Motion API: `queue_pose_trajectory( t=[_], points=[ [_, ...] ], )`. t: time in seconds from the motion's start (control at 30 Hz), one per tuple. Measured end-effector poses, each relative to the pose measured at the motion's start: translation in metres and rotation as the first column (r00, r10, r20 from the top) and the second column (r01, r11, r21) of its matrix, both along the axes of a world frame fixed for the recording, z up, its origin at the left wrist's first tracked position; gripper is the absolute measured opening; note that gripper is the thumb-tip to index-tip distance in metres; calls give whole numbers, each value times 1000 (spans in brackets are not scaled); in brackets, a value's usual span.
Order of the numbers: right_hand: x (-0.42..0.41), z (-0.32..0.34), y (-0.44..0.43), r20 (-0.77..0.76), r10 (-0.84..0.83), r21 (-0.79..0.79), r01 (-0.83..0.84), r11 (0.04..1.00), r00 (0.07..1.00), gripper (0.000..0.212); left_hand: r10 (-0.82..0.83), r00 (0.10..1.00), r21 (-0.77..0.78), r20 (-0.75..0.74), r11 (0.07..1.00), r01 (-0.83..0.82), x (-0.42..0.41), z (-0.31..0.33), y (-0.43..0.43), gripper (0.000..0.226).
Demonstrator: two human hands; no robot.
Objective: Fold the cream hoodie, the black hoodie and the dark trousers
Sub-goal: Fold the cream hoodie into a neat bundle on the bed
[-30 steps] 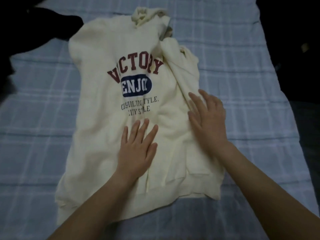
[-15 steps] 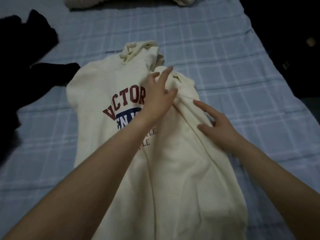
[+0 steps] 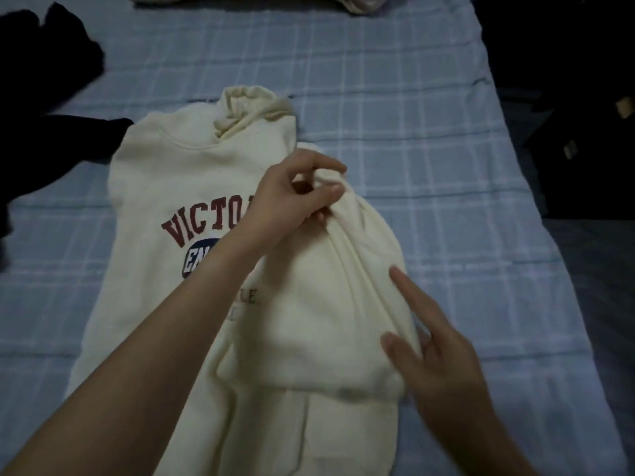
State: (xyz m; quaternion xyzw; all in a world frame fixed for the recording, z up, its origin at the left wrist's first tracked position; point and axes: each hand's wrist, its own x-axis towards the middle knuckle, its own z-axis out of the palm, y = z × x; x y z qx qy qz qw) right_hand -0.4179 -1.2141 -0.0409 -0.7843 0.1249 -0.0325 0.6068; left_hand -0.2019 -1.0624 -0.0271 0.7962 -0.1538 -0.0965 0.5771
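The cream hoodie (image 3: 165, 187) lies face up on the bed, hood toward the far end, with red and blue lettering on the chest. Its right sleeve (image 3: 330, 304) is folded inward over the front, cuff near the pocket. My left hand (image 3: 292, 197) pinches the sleeve's shoulder end between thumb and fingers. My right hand (image 3: 436, 359) rests on the sleeve's outer edge lower down, thumb and fingers closed on a fold of the cloth. Dark clothing (image 3: 44, 108), black hoodie or trousers I cannot tell, lies heaped at the far left.
The bed has a blue checked sheet (image 3: 429, 149). Pale bedding (image 3: 360, 1) sits at the far end. Beyond the bed's right edge the floor is dark with a few dim objects (image 3: 584, 132).
My left hand has closed into a pinch on the sleeve's shoulder end. My right hand slid down the sleeve toward me. The view came closer to the hoodie.
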Motion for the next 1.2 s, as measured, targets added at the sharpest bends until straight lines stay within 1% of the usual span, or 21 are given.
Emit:
queue_pose_trajectory(
  t=[0.03, 0.07, 0.1, 0.17, 0.2, 0.23, 0.3, 0.33, 0.43, 0.47, 0.53, 0.67, 0.8, 0.87, 0.97, 1.0, 1.03, 1.07, 1.13, 1.17, 1.2],
  points=[
    [-17, -1, 5, -19, 0, -46, 0, 999, 1000, 75, -41, 999, -5, -30, 999, 41, -11, -2, 3, 21],
    [-29, -5, 8, -82, 21, -55, -25, 998, 996, 77, -104, 991, 24, -81, 994, 106, -23, -7, 7, 24],
    [-37, -10, 10, -178, 54, -10, -57, 998, 983, 77, -172, 976, 97, -130, 978, 185, -32, -17, 12, 27],
    [-33, -19, 4, -331, 88, 115, -52, 992, 939, 72, -251, 959, 260, -130, 925, 278, -43, -38, 18, 32],
    [-22, -22, -5, -350, 73, 136, -27, 990, 934, 69, -239, 963, 272, -125, 925, 264, -44, -44, 19, 33],
    [-3, -24, -15, -339, 62, 116, -23, 993, 939, 61, -204, 971, 254, -126, 939, 230, -44, -43, 18, 31],
    [43, -30, -31, -314, 86, 4, -89, 996, 946, 44, -109, 988, 230, -106, 964, 131, -42, -37, 16, 24],
    [64, -37, -37, -304, 92, -19, -103, 995, 948, 41, -59, 994, 233, -90, 969, 79, -42, -35, 17, 21],
    [112, -50, -31, -296, 185, 48, -179, 983, 937, 47, 34, 996, 219, -87, 976, -14, -50, -37, 19, 14],
    [121, -51, -26, -286, 227, 38, -226, 973, 931, 51, 44, 995, 212, -87, 977, -24, -53, -39, 20, 15],
    [131, -54, -19, -240, 238, 56, -231, 971, 941, 56, 45, 997, 200, -66, 979, -31, -57, -42, 24, 17],
    [120, -57, -22, -170, 142, 169, -114, 979, 975, 50, 47, 994, 123, -94, 992, -35, -62, -46, 35, 35],
    [119, -32, -25, -86, 12, 189, 5, 982, 996, 46, 121, 977, 11, -177, 993, -120, -64, -33, 34, 47],
    [117, 0, -33, 6, -102, 145, 100, 984, 995, 44, 131, 969, -69, -207, 987, -148, -61, -16, 24, 48],
    [92, 43, -53, 270, -266, 18, 271, 962, 926, 37, 142, 977, -148, -160, 975, -166, -53, 5, 2, 48],
    [80, 47, -59, 336, -274, -39, 304, 952, 901, 36, 151, 978, -129, -145, 977, -170, -51, 6, -7, 45],
    [68, 40, -67, 344, -264, -97, 313, 945, 901, 37, 156, 979, -64, -131, 984, -165, -48, 2, -16, 42],
    [59, 28, -75, 282, -239, -146, 288, 946, 929, 39, 141, 983, 56, -115, 989, -135, -46, -6, -26, 41],
    [46, -8, -92, 7, -156, -240, 153, 959, 988, 46, 41, 996, 334, -85, 943, -10, -46, -23, -45, 46],
    [42, -22, -100, -118, -128, -256, 95, 962, 985, 48, -19, 998, 429, -54, 902, 40, -47, -30, -52, 49],
    [38, -32, -107, -178, -134, -257, 86, 963, 975, 48, -74, 997, 496, -1, 866, 65, -47, -35, -59, 51]
  ],
)
